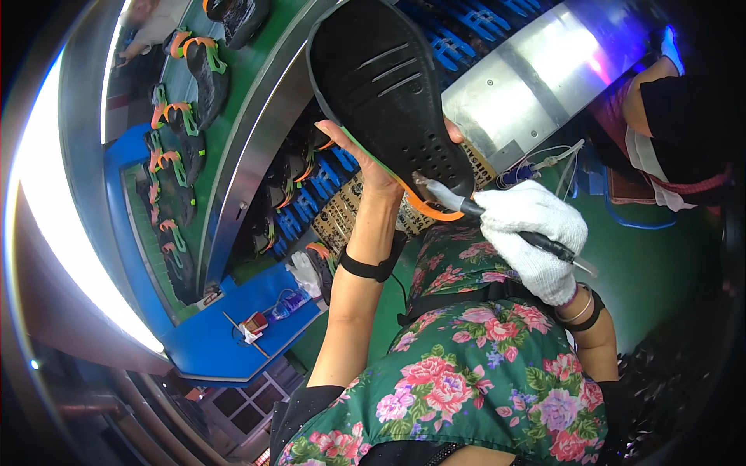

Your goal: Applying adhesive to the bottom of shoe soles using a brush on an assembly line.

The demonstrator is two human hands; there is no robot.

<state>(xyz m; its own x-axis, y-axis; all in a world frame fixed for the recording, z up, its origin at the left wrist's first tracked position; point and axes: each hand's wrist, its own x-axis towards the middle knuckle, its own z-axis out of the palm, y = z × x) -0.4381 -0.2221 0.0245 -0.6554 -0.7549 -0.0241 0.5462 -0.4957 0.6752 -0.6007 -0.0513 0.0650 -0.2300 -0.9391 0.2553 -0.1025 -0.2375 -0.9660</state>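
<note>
My bare left hand (371,167) grips a shoe (381,85) from beneath and along its side. The shoe's black underside faces up, with slots toward the toe and small round holes near the heel. Orange and green trim shows at its edge. In a white knit glove, my right hand (536,233) is closed around a brush (472,207) with a black handle and a pale front part. Its brownish tip meets the heel area of the underside, beside the holes.
On the left, a green conveyor belt (221,116) carries several black shoes with orange and green parts. A blue ledge (210,342) below it holds a plastic bottle (289,303). A metal-covered machine (505,101) and another person (660,101) are at the right.
</note>
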